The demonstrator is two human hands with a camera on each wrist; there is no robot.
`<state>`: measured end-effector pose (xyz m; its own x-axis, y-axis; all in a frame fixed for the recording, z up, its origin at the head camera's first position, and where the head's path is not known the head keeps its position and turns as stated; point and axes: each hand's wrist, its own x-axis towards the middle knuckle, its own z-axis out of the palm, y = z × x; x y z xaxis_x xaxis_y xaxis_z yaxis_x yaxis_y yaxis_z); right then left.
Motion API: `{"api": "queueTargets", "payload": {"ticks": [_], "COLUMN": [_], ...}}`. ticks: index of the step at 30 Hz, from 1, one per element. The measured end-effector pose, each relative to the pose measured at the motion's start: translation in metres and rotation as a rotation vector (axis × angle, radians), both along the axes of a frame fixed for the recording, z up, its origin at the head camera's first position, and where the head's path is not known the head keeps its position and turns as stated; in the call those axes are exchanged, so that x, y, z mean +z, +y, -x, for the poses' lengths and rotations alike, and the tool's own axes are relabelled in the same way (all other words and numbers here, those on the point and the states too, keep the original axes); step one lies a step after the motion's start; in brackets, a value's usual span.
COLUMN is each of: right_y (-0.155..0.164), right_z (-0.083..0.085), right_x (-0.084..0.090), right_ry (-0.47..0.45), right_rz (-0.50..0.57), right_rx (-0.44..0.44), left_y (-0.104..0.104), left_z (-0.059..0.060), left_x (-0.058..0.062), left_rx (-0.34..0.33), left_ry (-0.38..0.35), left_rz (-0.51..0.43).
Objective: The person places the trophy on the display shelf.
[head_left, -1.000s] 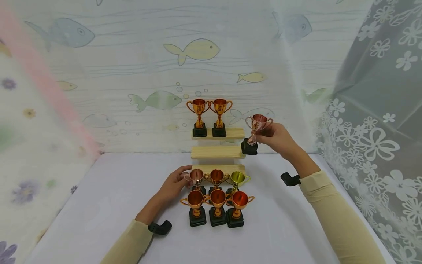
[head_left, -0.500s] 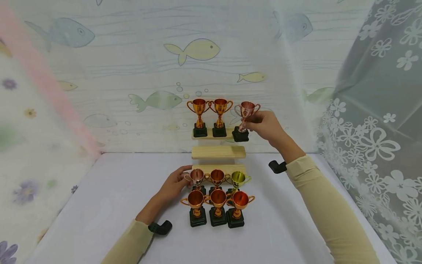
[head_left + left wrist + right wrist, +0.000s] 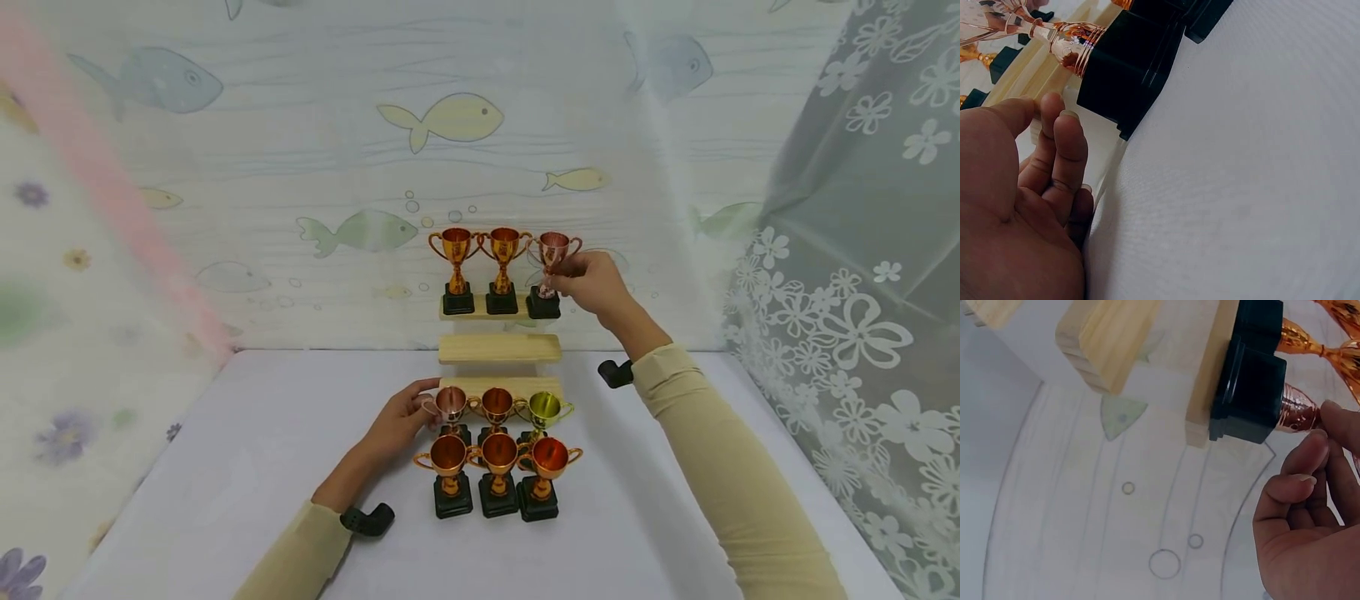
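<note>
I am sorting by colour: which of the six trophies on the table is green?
The green trophy, rightmost in the back row beside the lowest wooden step; the other five are copper, orange or pink.

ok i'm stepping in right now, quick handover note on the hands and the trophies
Right hand: pinches the stem of the rose-copper trophy, whose black base sits at the right end of the top shelf, beside two gold trophies.
Left hand: fingers touch the pink trophy at the left of the back row on the table; whether it grips it is unclear.
Done: three trophies on the top shelf.
Left: release the right one; middle shelf and bottom shelf hold nothing; six trophies stand on the table in two rows.
</note>
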<state>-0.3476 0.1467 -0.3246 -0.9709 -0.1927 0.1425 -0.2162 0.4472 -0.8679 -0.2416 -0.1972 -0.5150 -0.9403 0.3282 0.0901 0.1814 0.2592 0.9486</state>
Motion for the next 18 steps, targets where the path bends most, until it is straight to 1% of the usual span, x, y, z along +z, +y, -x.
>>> {"api": "queueTargets", "payload": {"ticks": [3,7,18], "right_y": [-0.0019,-0.0049,-0.0090], "right_z": [0.0021,0.0040,0.0056], "right_x": [-0.0036,-0.0050,-0.0102], "right_ry": [-0.003,0.003,0.014], "right_rz": [0.018,0.039,0.064], "right_rx": [-0.009,-0.019,-0.042], "left_y": [0.0005,0.0008,0.0015], "left_z": [-0.0004,-0.0011,-0.0005], "left_x": [-0.0006,0.0004,-0.0001], "left_rx": [0.004,0.007,0.009], "left_ry": [0.004,-0.003,-0.005], "left_rz": [0.010,-0.001,0.006]}}
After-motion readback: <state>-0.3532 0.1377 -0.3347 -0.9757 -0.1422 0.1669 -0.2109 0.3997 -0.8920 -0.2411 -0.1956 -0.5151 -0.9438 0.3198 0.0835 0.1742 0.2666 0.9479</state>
